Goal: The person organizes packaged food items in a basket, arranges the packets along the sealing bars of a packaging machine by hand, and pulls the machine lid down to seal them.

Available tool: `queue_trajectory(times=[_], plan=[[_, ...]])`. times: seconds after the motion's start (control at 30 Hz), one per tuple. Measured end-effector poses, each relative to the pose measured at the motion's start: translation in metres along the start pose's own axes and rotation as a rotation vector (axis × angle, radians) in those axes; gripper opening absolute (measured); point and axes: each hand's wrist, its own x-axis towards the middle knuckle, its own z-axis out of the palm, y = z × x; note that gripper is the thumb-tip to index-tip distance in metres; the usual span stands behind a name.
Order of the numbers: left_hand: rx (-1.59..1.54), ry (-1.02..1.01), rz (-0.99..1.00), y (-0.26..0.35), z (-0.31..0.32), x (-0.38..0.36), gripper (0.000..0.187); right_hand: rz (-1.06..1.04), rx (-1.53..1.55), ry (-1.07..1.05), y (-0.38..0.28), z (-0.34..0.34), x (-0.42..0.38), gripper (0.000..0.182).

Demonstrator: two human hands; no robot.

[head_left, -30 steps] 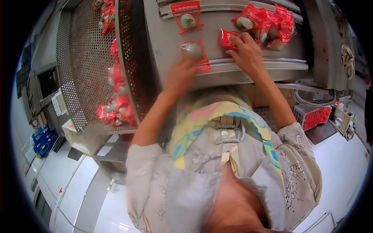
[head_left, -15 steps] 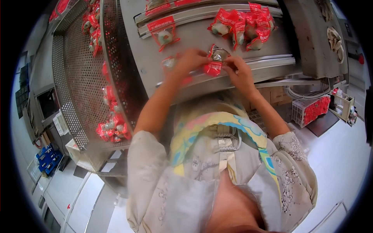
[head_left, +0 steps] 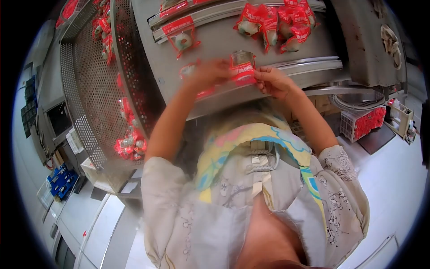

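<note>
Here, both hands pinch one red packet above the steel conveyor's near edge.

Closest, the left hand (head_left: 209, 74) (motion-blurred) and the right hand (head_left: 274, 82) close their fingers on the same red packet (head_left: 242, 68), held upright between them at twelve o'clock, just over the conveyor (head_left: 215, 42) and its near rail (head_left: 309, 71). Beside the left hand at ten o'clock lies a second packet (head_left: 188, 71), blurred. Farther up, one single packet (head_left: 180, 38) sits alone with bare belt around it, and at one o'clock a heap of roughly five packets (head_left: 275, 22) crowds the belt's far edge. At nine o'clock a perforated chute (head_left: 89, 94) holds more red packets, too jumbled to count.
</note>
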Motion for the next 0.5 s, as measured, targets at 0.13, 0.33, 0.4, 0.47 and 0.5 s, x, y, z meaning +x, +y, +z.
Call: queue_trajectory(times=[0.13,0.33,0.4,0.47,0.5], plan=[[0.463,0.266,0.328,-0.008,-0.013,-0.009,0.047,-0.306,-0.768,0.218,-0.034,0.008,0.020,0.025],[1.201,0.691,0.432,-0.020,0.000,-0.004,0.054,-0.465,-1.259,0.370,-0.034,0.008,0.056,0.028],[1.233,0.681,0.254,-0.019,0.004,-0.004,0.055,-0.427,-1.290,0.344,-0.031,0.004,0.060,0.030],[1.167,0.607,0.223,-0.014,0.004,-0.006,0.056,-0.414,-1.342,0.283,-0.033,-0.002,0.063,0.033],[1.136,0.572,0.210,-0.010,0.002,-0.007,0.057,-0.367,-1.319,0.237,-0.035,-0.004,0.063,0.033]])
